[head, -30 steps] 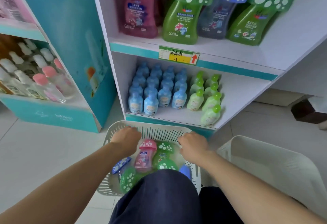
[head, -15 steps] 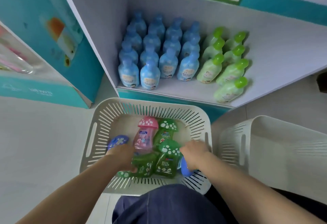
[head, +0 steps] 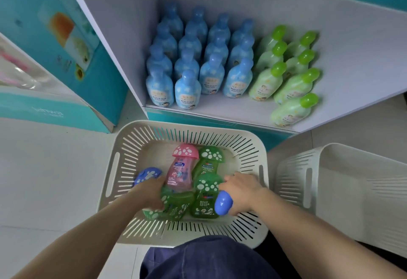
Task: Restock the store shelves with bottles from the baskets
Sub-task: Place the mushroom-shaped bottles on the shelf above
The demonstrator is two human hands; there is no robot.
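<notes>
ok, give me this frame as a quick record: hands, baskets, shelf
left hand: in basket, on a green bottle; grip unclear
right hand: in basket, curled round a blue-cap bottle
basket contents: mushroom-cap bottles lying flat, incl. pink bottle
shelf: blue bottles on the left, pale green bottles on the right, upright in rows
second basket: on the floor, right of the first

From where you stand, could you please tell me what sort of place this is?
Most likely a shop aisle: rows of identical blue bottles and green bottles on a shelf, plus a basket of stock.
</notes>
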